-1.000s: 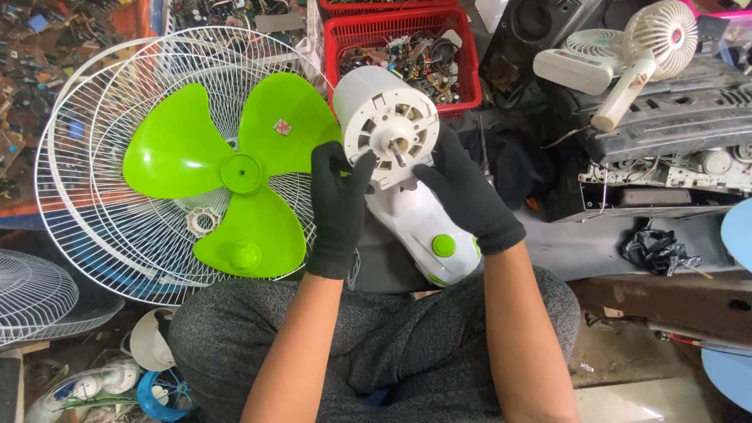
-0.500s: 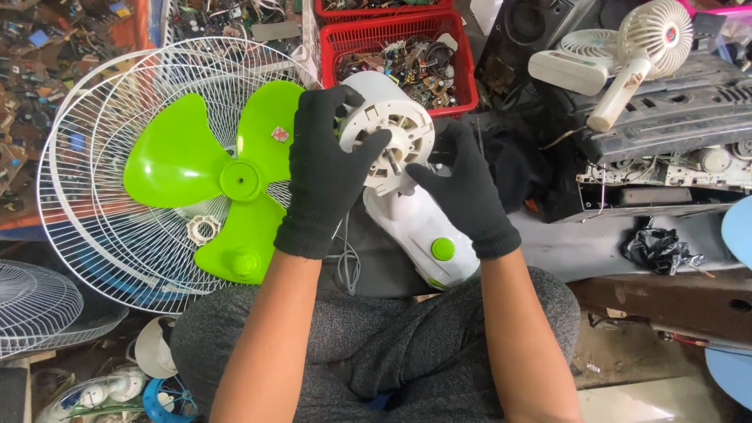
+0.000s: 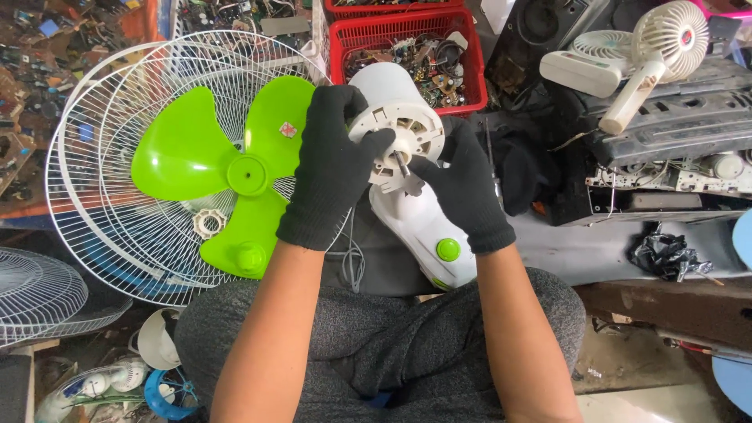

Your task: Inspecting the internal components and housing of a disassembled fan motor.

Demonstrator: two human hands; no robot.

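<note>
I hold a white fan motor housing [image 3: 407,117] with its metal shaft facing me, on a white stand neck with a green knob [image 3: 448,249]. My left hand [image 3: 333,168], in a black glove, wraps over the housing's left side with the thumb across its face. My right hand [image 3: 462,184], also gloved, grips the neck just below the shaft. A green three-blade fan blade [image 3: 227,172] lies on a white wire fan guard [image 3: 102,196] to the left, with a small white nut [image 3: 209,224] beside it.
A red basket [image 3: 470,47] of small electronic parts stands behind the motor. A small white handheld fan [image 3: 650,47] and dismantled devices lie at the right. Another wire guard [image 3: 39,294] sits at lower left. My knees in grey trousers are below.
My left hand has slid up from the housing's lower side to cover its upper left face. The view has shifted slightly; the right hand stays on the neck.
</note>
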